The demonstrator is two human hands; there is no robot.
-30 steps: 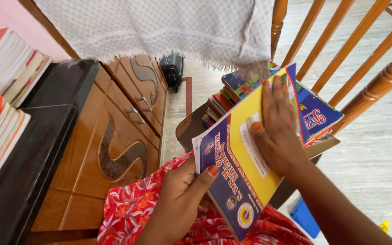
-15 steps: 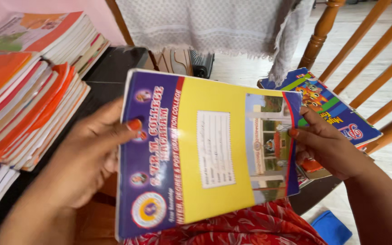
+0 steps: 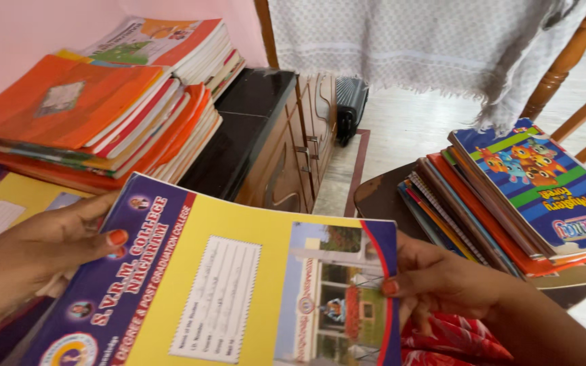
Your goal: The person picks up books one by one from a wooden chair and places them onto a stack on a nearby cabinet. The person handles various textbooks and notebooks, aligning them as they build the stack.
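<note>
Since half a second ago the yellow-and-blue notebook (image 3: pixel 218 291) has swung leftward, now over the dark tabletop (image 3: pixel 239 139) edge. Left hand (image 3: pixel 28 254) closed on its left edge, thumb on top; right hand (image 3: pixel 442 281) pinches the right edge. Wooden cabinet (image 3: pixel 293 163) beneath, pale floor beyond. Orange book stack (image 3: pixel 96 122) lies left; second book pile (image 3: pixel 510 196) sits right on a chair (image 3: pixel 381 193).

Both hands gripping yellow notebook (image 3: pixel 239 291), book stacks
</note>
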